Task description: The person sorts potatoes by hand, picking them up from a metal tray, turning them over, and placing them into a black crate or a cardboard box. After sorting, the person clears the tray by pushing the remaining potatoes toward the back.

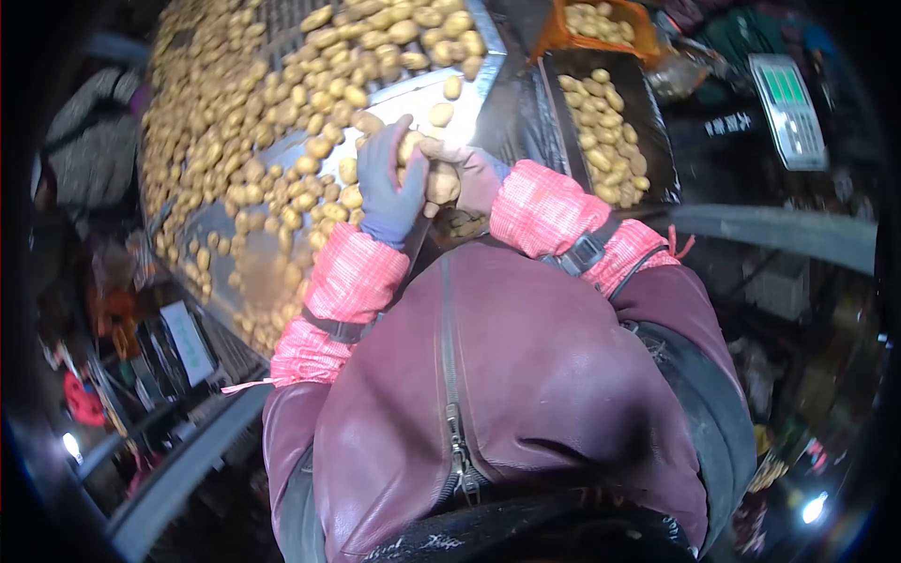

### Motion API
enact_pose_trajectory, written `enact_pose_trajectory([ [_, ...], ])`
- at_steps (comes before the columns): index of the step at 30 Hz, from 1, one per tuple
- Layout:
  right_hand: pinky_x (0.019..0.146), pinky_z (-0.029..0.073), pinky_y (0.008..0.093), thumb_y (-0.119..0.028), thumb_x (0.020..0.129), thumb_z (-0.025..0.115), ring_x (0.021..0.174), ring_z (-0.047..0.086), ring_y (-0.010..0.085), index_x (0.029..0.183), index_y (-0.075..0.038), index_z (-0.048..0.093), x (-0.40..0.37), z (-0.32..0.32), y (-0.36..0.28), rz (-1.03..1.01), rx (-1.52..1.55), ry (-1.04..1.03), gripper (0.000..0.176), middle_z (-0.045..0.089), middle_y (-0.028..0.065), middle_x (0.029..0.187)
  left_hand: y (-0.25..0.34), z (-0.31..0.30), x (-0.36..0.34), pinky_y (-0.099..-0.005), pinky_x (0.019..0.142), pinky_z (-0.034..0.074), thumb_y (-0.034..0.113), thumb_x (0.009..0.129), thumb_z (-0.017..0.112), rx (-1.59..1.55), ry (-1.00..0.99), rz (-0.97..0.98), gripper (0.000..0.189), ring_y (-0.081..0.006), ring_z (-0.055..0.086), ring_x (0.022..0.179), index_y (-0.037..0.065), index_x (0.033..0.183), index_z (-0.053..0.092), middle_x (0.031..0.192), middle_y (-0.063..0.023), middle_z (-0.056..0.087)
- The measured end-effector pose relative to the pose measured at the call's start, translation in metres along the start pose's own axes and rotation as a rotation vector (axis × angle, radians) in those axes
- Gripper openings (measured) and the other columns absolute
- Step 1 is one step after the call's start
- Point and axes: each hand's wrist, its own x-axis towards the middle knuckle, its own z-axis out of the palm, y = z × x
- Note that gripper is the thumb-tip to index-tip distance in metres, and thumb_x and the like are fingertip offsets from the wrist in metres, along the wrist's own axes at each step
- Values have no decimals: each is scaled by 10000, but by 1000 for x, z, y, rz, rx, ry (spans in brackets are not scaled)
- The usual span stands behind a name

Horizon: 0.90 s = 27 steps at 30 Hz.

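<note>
My left hand point(390, 190), in a blue-grey glove, is closed around potatoes at the near edge of the sorting table. One potato point(409, 150) shows between its thumb and fingers. Close beside it, my right hand point(477, 176), in a dirt-stained glove, has its fingers wrapped round another potato point(442, 184). The two hands nearly touch, and their fingers partly hide what they hold. Loose potatoes point(330, 174) spread over the table beyond and to the left. Two single potatoes lie on its bare metal surface point(405, 101) just past my hands.
To the right stands a dark, lined box point(668, 178) of potatoes, with an orange crate point(552, 28) of potatoes behind it. A scale point(790, 117) with a green display is further right. A metal rail point(779, 230) runs at my right, another point(188, 469) at my left.
</note>
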Motion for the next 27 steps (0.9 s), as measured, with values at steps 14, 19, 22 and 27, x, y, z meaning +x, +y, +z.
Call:
enact_pose_trajectory([
  [14,601,605,315,-338,978,582,953,686,363,1247,30,577,-194,-85,-81,-683,-209,509,456,634,223,1193,-24,35,-21,-529,1071,342,233,837,706,272,-373,310,588,-418,457,1239,31,1357,522,1306,-203,509],
  [19,680,551,334,-377,934,645,1003,657,238,1278,-96,599,-238,-82,-113,-615,-515,1046,446,623,93,1244,-33,39,-39,-549,1102,308,292,844,708,378,-410,275,645,-424,415,1281,52,1403,496,1342,-195,488],
  [22,849,487,311,-351,888,708,1063,611,180,1266,-71,601,-261,-95,-122,-540,-564,1213,482,629,62,1183,-34,41,-38,-557,1098,301,317,830,704,405,-413,278,643,-416,410,1272,51,1383,512,1323,-196,479],
  [27,677,465,311,-492,852,708,888,624,175,1274,-126,595,-276,-100,-112,-451,-634,1297,570,640,34,1102,-34,41,-40,-565,1107,285,304,858,670,466,-448,293,635,-408,410,1276,48,1409,485,1327,-196,475],
])
